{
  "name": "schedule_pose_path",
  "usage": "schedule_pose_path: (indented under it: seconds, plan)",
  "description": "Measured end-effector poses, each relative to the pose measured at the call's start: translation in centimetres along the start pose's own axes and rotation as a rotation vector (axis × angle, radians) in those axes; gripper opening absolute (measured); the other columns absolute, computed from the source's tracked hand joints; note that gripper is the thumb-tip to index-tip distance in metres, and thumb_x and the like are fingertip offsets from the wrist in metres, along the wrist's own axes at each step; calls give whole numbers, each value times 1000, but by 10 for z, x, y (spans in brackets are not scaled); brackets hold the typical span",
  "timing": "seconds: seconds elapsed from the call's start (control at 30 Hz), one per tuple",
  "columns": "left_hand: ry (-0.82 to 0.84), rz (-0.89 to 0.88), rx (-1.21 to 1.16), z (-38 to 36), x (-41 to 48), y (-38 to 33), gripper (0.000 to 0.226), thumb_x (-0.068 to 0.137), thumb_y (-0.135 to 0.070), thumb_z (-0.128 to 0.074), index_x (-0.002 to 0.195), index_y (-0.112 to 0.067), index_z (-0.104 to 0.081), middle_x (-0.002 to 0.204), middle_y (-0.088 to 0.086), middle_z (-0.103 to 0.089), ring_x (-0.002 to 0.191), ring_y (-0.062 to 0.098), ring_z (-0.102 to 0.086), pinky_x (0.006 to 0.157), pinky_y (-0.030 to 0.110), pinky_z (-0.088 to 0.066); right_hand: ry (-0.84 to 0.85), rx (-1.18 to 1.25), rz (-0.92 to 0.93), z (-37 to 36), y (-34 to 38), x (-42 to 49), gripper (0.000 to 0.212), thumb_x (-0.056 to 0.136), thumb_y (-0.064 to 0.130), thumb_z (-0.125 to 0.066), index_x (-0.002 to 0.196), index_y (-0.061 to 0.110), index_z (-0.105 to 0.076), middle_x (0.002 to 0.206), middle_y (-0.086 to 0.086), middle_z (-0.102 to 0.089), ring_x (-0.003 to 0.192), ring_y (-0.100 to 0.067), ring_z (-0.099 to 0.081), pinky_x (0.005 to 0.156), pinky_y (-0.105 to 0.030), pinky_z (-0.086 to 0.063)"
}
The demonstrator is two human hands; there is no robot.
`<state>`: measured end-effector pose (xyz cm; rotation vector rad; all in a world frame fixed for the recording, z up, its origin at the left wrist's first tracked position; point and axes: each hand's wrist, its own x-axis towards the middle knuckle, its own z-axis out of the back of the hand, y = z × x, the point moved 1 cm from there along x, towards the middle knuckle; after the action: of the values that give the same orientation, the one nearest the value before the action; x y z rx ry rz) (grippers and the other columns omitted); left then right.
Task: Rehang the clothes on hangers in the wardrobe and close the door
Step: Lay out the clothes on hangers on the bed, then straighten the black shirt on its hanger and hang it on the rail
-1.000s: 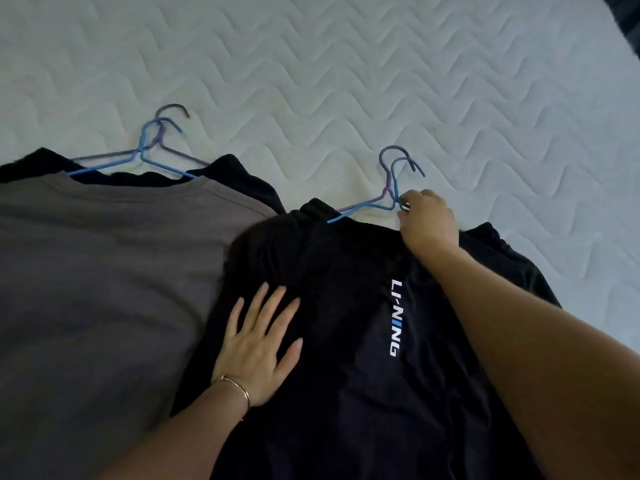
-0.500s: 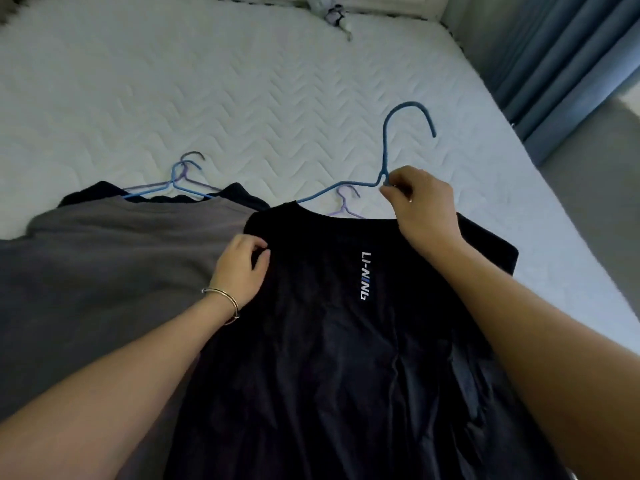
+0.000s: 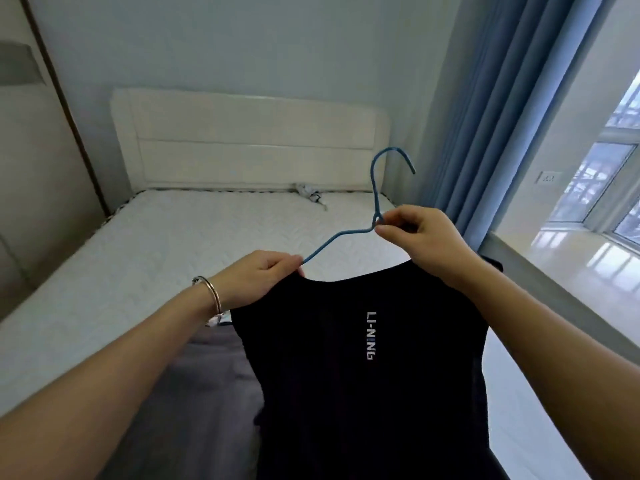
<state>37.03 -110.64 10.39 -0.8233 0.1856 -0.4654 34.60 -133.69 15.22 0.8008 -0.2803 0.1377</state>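
A black T-shirt (image 3: 363, 393) with white lettering hangs in the air on a blue wire hanger (image 3: 375, 199), above the bed. My right hand (image 3: 419, 237) pinches the hanger at the base of its hook. My left hand (image 3: 263, 278) grips the shirt's collar and shoulder where the hanger's left arm goes into the fabric. The hook points up and to the right. A grey garment (image 3: 214, 382) lies on the mattress under my left forearm.
The white quilted mattress (image 3: 156, 258) stretches ahead to a white headboard (image 3: 252, 140). A small object (image 3: 308, 194) lies near the headboard. Blue curtains (image 3: 491, 109) hang at the right beside a window (image 3: 609, 174). A pale wardrobe panel (image 3: 38, 161) stands at the left.
Both hands have lifted the black shirt on its hanger off the bed. The view has tilted up, bringing the headboard, curtains and window into sight.
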Motion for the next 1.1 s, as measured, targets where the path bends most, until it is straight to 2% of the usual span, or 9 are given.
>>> schedule_pose_path:
  seconds: [0.17, 0.3, 0.47, 0.57, 0.7, 0.8, 0.93, 1.03, 1.1]
  plan:
    - [-201, -166, 158, 63, -55, -70, 31, 94, -32, -42, 66, -31, -57, 67, -8, -53, 57, -2, -47, 56, 4, -34, -146, -12, 80, 34, 89, -20, 25, 87, 25, -62, 107, 13, -68, 93, 8, -64, 82, -4, -58, 83, -19, -40]
    - [-410, -207, 266, 98, -98, -103, 29, 94, -27, -44, 79, -17, -66, 65, -5, -54, 60, 4, -46, 59, 3, -33, -265, -36, 155, 41, 139, -36, 27, 88, 27, -59, 109, 12, -68, 98, 4, -65, 94, -9, -57, 90, -22, -41]
    - [-587, -147, 334, 143, -155, -143, 29, 95, -29, -43, 88, -15, -68, 82, 3, -59, 77, 18, -52, 62, 19, -34, -410, -34, 302, 41, 200, -44, 37, 83, 46, -57, 103, 19, -71, 109, -2, -69, 112, -20, -56, 102, -42, -41]
    - [-615, -28, 315, 153, -188, -163, 26, 94, -33, -43, 86, -23, -65, 83, 0, -58, 69, 12, -51, 56, 7, -35, -297, 126, 281, 34, 245, -46, 50, 84, 54, -52, 105, 12, -68, 104, -3, -66, 100, -19, -61, 96, -36, -47]
    - [-579, 80, 251, 141, -222, -172, 27, 94, -34, -44, 89, -21, -67, 100, 6, -66, 94, 20, -58, 87, 27, -46, 89, 454, 103, 9, 286, -57, 31, 87, 34, -60, 86, 4, -52, 73, -8, -57, 58, -15, -62, 56, -23, -55]
    - [-520, 82, 183, 122, -239, -169, 28, 94, -31, -45, 95, -13, -66, 83, 2, -60, 74, 15, -55, 66, 22, -47, 261, 550, 34, -7, 304, -68, 17, 89, 6, -56, 74, 2, -50, 70, -14, -57, 47, -14, -62, 46, -19, -54]
    - [-514, 72, 33, 115, -265, -157, 24, 95, -27, -42, 94, -10, -60, 73, -3, -57, 62, 9, -57, 65, 20, -50, 473, 612, 23, -16, 320, -88, 12, 91, -9, -42, 99, -3, -50, 76, -17, -58, 60, -18, -62, 54, -21, -56]
    - [-756, 159, 262, 140, -295, -132, 23, 92, -24, -49, 101, -9, -64, 85, 0, -65, 71, 9, -56, 69, 21, -45, 605, 582, 52, -22, 329, -100, 38, 90, -14, -41, 123, 6, -45, 81, -17, -59, 46, -12, -60, 45, -18, -54]
    - [-912, 249, 329, 155, -317, -110, 22, 89, -21, -54, 106, -10, -64, 103, 5, -67, 84, 12, -55, 77, 21, -40, 616, 532, 97, -25, 337, -103, 43, 90, -13, -42, 128, 6, -46, 79, -15, -61, 43, -9, -49, 37, -14, -42]
